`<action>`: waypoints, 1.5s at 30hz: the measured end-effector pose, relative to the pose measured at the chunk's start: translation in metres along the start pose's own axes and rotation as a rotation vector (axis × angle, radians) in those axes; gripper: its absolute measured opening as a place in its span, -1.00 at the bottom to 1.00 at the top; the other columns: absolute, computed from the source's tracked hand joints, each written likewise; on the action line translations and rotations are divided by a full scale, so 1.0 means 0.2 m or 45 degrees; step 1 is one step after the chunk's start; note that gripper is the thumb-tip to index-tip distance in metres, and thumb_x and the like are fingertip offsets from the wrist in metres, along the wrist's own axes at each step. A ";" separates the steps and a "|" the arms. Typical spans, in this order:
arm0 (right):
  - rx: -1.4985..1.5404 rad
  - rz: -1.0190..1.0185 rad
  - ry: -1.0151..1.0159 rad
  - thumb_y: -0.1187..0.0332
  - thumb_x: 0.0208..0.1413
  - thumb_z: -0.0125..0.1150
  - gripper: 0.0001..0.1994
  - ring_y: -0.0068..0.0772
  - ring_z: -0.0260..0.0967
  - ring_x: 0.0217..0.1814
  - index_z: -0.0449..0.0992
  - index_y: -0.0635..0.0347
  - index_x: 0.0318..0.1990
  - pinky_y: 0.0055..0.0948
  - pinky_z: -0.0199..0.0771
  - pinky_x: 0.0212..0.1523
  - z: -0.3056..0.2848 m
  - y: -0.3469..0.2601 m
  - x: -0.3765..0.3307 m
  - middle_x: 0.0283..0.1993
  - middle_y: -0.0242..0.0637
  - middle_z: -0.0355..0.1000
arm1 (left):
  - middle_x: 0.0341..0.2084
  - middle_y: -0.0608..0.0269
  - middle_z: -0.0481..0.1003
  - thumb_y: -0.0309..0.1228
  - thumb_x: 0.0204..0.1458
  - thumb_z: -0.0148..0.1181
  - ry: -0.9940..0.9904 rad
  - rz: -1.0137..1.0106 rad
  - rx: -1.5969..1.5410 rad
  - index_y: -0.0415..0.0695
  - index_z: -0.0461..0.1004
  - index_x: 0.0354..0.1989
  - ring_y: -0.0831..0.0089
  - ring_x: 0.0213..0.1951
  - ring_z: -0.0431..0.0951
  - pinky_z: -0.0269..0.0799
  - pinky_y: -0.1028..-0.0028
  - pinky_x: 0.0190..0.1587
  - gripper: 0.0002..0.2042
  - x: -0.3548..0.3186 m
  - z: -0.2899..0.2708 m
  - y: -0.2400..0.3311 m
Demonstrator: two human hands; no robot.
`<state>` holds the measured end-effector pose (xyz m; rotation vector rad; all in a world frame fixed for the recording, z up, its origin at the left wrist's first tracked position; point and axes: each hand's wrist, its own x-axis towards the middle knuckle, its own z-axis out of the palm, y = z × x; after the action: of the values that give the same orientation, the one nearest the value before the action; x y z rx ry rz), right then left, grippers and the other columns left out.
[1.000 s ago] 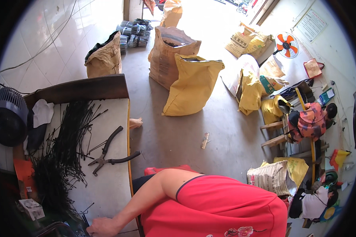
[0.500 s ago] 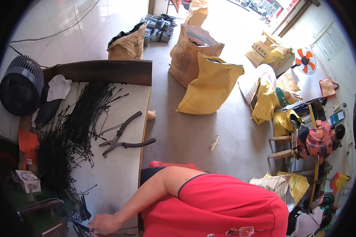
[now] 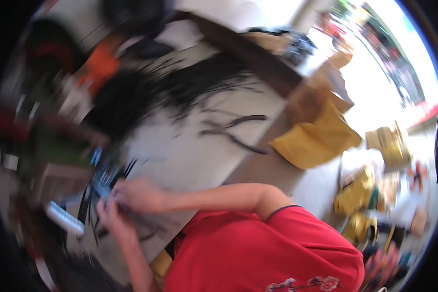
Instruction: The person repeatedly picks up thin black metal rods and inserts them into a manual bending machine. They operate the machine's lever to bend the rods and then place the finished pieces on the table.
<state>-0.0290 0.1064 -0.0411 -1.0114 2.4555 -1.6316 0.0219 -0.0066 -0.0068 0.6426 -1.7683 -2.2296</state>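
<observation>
My right hand (image 3: 137, 194) reaches in from the right over the table. Its fingers are curled at a dark and bluish metal fixture (image 3: 103, 179) by the table's left edge. Close below it, my left hand (image 3: 116, 221) has thumb and finger drawn together near the same fixture. Both hands are closed, but blur hides what is between the fingers. Thin black rods (image 3: 86, 207) stand out beside the fixture. Farther back on the table lies a large tangled heap of thin black rods (image 3: 126, 100). Right of the heap rest black-handled pliers (image 3: 225, 130), their handles spread.
The pale tabletop (image 3: 175, 153) has a dark raised board (image 3: 258, 63) along its far side. A dark fan (image 3: 136, 14) stands beyond the heap, near an orange object (image 3: 100, 63). Beyond the table's right edge, a yellow sack (image 3: 316, 138) and several other sacks stand on the floor.
The whole view has swung, so the table now lies slanted and the picture is blurred. My left hand has come into view beside my right, which stays at the fixture.
</observation>
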 end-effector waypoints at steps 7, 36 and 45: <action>0.657 0.513 0.064 0.37 0.18 0.01 -0.83 -0.61 0.27 -0.63 0.45 0.22 -0.15 -0.54 0.30 -0.59 -0.17 -0.15 0.04 -0.59 -0.34 0.38 | -0.57 0.33 0.38 -0.51 0.02 0.19 -0.042 0.078 -0.223 -0.18 0.28 -0.35 0.57 -0.56 0.41 0.35 0.57 -0.51 -0.83 0.08 0.08 0.02; 0.734 0.602 -0.016 0.38 0.20 -0.03 -0.82 -0.71 0.16 -0.66 0.44 0.29 -0.20 -0.65 0.11 -0.68 -0.19 -0.14 0.13 -0.55 -0.43 0.30 | -0.60 0.30 0.39 -0.48 0.02 0.21 -0.056 0.081 -0.271 -0.19 0.24 -0.35 0.55 -0.60 0.40 0.34 0.57 -0.53 -0.79 0.14 0.10 0.05; 0.991 0.778 -0.174 0.34 0.21 -0.02 -0.81 -0.72 0.15 -0.66 0.42 0.27 -0.16 -0.70 -0.01 -0.77 -0.23 -0.11 0.15 -0.47 -0.42 0.33 | -0.64 0.30 0.40 -0.44 0.01 0.23 -0.021 0.062 -0.214 -0.15 0.23 -0.39 0.55 -0.67 0.41 0.27 0.61 -0.63 -0.77 0.15 0.09 0.06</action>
<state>-0.0585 0.1225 0.0073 -0.2182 1.5391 -1.8996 -0.0138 -0.0059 0.0030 0.5412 -1.5641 -2.3254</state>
